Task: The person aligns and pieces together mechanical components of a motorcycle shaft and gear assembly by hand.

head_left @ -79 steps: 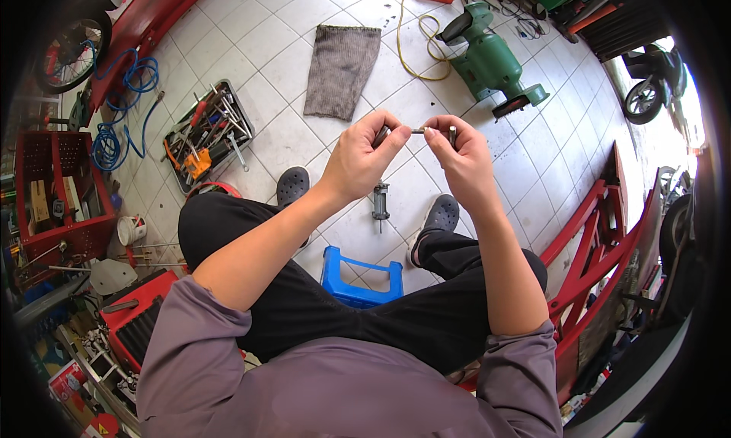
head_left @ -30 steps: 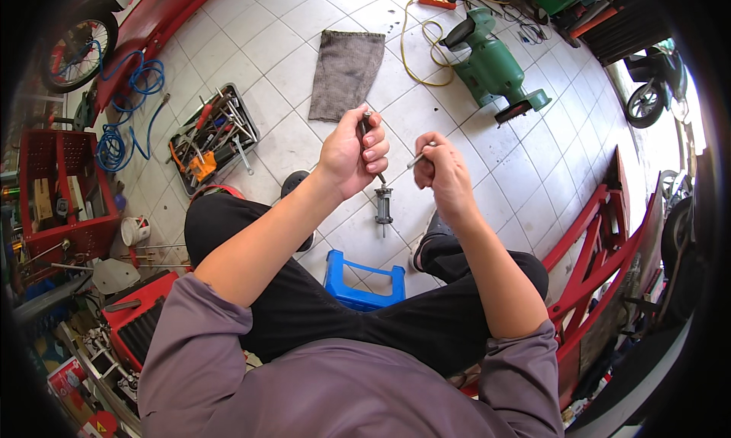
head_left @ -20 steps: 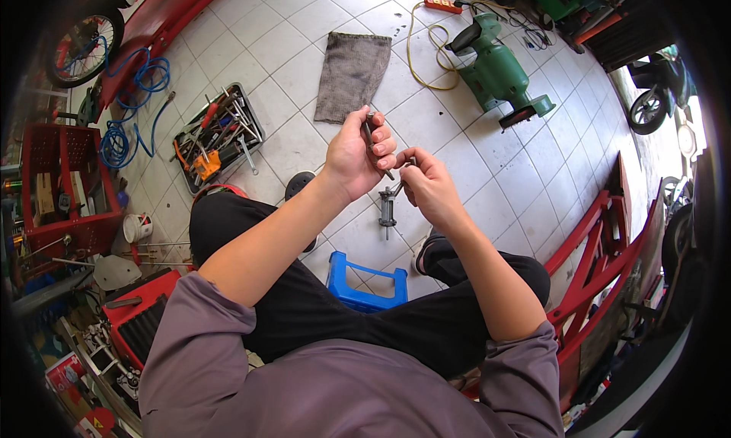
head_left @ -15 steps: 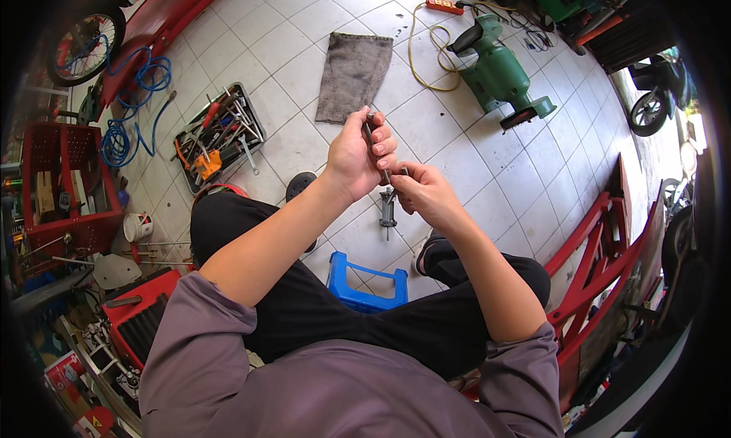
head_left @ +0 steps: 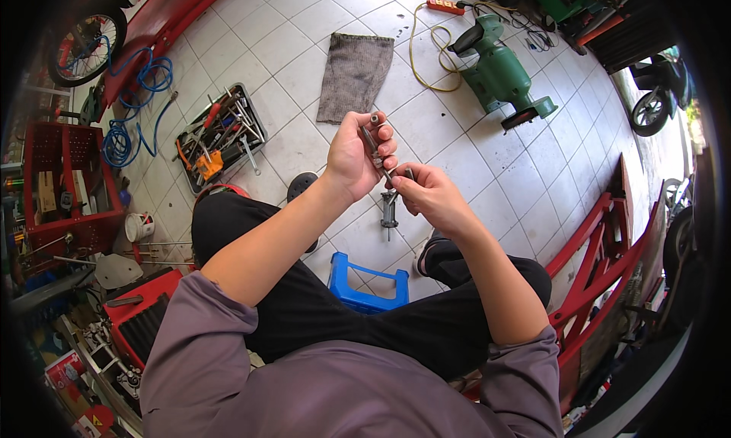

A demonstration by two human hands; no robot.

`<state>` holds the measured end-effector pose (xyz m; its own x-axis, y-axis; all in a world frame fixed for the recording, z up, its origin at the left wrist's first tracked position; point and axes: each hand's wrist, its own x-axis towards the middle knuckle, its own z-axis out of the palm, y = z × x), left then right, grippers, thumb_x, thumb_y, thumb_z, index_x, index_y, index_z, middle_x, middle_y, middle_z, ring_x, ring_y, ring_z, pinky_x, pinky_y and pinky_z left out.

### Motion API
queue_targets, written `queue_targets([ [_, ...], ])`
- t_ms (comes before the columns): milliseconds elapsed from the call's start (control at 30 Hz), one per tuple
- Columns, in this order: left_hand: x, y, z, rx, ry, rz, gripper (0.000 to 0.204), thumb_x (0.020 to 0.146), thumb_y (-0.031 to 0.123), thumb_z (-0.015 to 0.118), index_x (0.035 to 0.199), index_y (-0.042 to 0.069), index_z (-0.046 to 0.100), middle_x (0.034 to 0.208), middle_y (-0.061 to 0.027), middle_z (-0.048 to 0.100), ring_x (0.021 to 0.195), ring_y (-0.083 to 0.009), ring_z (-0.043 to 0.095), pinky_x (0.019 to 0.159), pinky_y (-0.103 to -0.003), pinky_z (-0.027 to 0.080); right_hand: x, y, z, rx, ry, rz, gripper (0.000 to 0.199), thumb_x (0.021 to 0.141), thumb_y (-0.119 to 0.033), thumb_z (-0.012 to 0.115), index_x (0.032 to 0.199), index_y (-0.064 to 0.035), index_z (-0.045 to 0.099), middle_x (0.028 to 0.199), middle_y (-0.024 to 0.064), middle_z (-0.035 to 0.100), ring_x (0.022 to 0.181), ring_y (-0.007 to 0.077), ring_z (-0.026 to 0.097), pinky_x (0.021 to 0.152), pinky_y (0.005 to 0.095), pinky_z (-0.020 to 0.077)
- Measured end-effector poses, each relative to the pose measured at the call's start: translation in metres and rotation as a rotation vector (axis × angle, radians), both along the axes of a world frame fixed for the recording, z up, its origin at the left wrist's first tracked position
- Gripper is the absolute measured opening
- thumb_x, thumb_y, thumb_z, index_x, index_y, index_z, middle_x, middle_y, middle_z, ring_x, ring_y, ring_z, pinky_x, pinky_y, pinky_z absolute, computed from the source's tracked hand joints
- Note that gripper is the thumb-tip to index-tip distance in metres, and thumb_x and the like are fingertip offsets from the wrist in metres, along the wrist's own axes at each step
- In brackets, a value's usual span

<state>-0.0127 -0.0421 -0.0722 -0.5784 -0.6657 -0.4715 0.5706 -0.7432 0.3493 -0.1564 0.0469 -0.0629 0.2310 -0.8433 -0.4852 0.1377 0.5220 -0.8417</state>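
My left hand point(head_left: 354, 158) is closed around a slim dark metal rod-like part point(head_left: 370, 143), its round end showing between thumb and fingertips. The part slants down toward my right hand point(head_left: 431, 196), whose thumb and fingers pinch around its lower end. A short dark piece point(head_left: 410, 175) sticks up between the right fingers; its kind is unclear. Below the hands, a grey metal cylinder-shaped part point(head_left: 389, 210) with a thin rod at its near end appears on the floor. My hands partly hide where the pieces meet.
A grey rag point(head_left: 355, 76) lies ahead on the tiles. To the left is a tray of tools point(head_left: 255, 117), beyond it a coiled blue hose point(head_left: 116, 143). A green bench grinder point(head_left: 499, 74) stands front right. A blue plastic stool point(head_left: 343, 286) sits between my legs.
My left fingers have loosened and shifted slightly, so more of the slim part and its round end shows. The short dark piece in my right hand is turned more into view.
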Motion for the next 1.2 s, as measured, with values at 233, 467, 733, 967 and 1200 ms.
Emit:
queue_targets([
  [233,0.003,0.001,-0.002,-0.007,0.043,0.017,0.015,0.088,0.026,0.041,0.088,0.013,0.049,0.070,0.0009,0.045,0.062,-0.0133,0.043,0.057,-0.031,0.039,-0.001,-0.001,0.011,-0.069,0.173,0.022,0.025,0.094,-0.022,0.056,0.097,0.0011,0.063,0.074,-0.0043,0.055,0.065,0.0038,0.044,0.057,0.0233,0.0365],
  [467,0.001,0.001,-0.003,-0.028,0.025,-0.003,0.021,0.091,0.031,0.044,0.084,0.012,0.051,0.065,0.0022,0.041,0.057,-0.0119,0.041,0.056,-0.030,0.039,-0.003,-0.001,0.015,-0.080,0.129,-0.036,0.023,0.094,-0.021,0.056,0.097,0.0007,0.063,0.073,-0.0045,0.054,0.064,0.0032,0.042,0.057,0.0225,0.0362],
  [733,-0.005,0.011,0.007,-0.347,-0.264,-0.213,0.014,0.091,0.023,0.059,0.093,0.009,0.059,0.060,0.0076,0.036,0.050,-0.0041,0.037,0.045,-0.021,0.031,-0.030,-0.008,0.021,-0.174,0.255,-0.207,0.021,0.093,-0.017,0.056,0.098,0.0028,0.062,0.071,-0.0039,0.055,0.061,0.0013,0.041,0.052,0.0204,0.0333],
  [967,-0.013,0.018,0.001,-0.570,-0.465,-0.151,0.027,0.086,0.020,0.072,0.101,0.001,0.062,0.063,0.0095,0.043,0.048,0.0017,0.035,0.041,-0.016,0.025,-0.035,-0.005,0.024,-0.207,0.331,-0.163,0.020,0.094,-0.017,0.056,0.096,0.0022,0.061,0.070,-0.0032,0.054,0.059,0.0022,0.040,0.050,0.0216,0.0332],
  [1200,-0.010,0.017,0.006,-0.516,-0.367,-0.163,0.028,0.087,0.019,0.070,0.106,-0.001,0.062,0.062,0.0106,0.042,0.047,0.0022,0.036,0.041,-0.016,0.025,-0.033,-0.006,0.022,-0.212,0.191,-0.234,0.019,0.094,-0.016,0.057,0.097,0.0022,0.061,0.071,-0.0039,0.053,0.059,0.0021,0.041,0.050,0.0212,0.0334],
])
